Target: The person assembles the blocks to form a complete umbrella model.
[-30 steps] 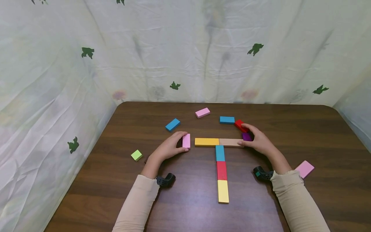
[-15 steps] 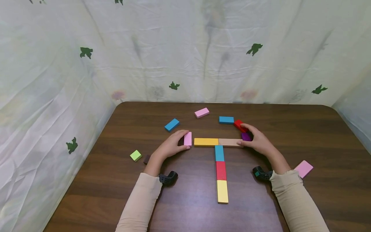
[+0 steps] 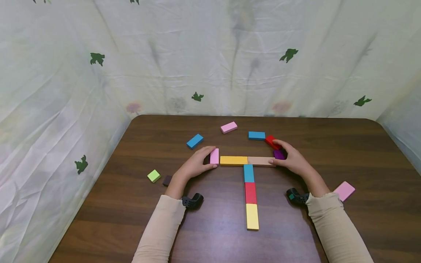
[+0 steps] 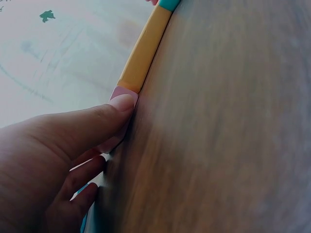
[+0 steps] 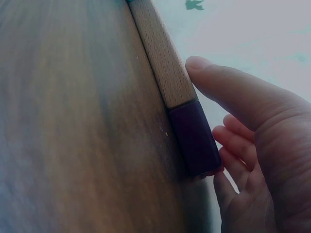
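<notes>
My left hand [image 3: 194, 165] holds a pink block [image 3: 214, 156] between thumb and fingers, at the left end of a yellow-orange block [image 3: 234, 160]. In the left wrist view the thumb [image 4: 121, 103] lies on the pink block, whose end is right at the yellow-orange one. My right hand [image 3: 295, 160] curves around a purple block [image 3: 279, 155], its thumb over the bare wooden block [image 3: 261, 161] and its index fingertip at a red block [image 3: 272, 141]. In the right wrist view the purple block [image 5: 194, 138] meets the wooden block's end, and the other fingers lie behind it.
A column of blue [image 3: 249, 173], red [image 3: 250, 193] and pale yellow [image 3: 252, 217] blocks runs toward me from the row. Behind lie two blue blocks and a pink block [image 3: 228, 127]. Green [image 3: 154, 176] and dark brown [image 3: 167, 180] blocks lie left; another pink block [image 3: 344, 191] lies right.
My left hand has slid the pink block right and slightly away from me, from a gap up close to the yellow-orange block. My right hand stays in place.
</notes>
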Available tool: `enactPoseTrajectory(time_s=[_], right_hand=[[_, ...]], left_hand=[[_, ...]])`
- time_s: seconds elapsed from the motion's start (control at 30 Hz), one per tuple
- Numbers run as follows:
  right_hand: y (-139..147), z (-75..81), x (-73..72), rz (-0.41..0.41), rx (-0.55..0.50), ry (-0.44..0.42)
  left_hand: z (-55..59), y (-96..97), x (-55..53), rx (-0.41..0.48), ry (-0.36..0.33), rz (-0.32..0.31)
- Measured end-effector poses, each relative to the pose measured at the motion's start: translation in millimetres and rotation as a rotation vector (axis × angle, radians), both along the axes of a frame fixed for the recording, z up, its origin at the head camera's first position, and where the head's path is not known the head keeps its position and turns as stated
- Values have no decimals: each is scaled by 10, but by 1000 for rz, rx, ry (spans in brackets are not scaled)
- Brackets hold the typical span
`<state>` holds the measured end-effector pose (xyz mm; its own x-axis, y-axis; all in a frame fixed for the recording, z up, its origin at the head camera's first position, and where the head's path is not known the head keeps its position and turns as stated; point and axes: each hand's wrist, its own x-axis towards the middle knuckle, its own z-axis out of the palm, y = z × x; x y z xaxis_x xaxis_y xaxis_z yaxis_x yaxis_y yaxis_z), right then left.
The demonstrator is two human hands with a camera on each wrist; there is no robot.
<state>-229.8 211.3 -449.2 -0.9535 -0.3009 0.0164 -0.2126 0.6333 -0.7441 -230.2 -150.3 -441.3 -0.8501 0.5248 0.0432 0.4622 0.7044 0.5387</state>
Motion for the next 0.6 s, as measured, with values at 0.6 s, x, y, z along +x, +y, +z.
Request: enactPoseTrajectory(time_s=[0.6], right_hand=[[0,-2,-5,1,3,-4]], left_hand=[[0,29,15,-27,40,-4]])
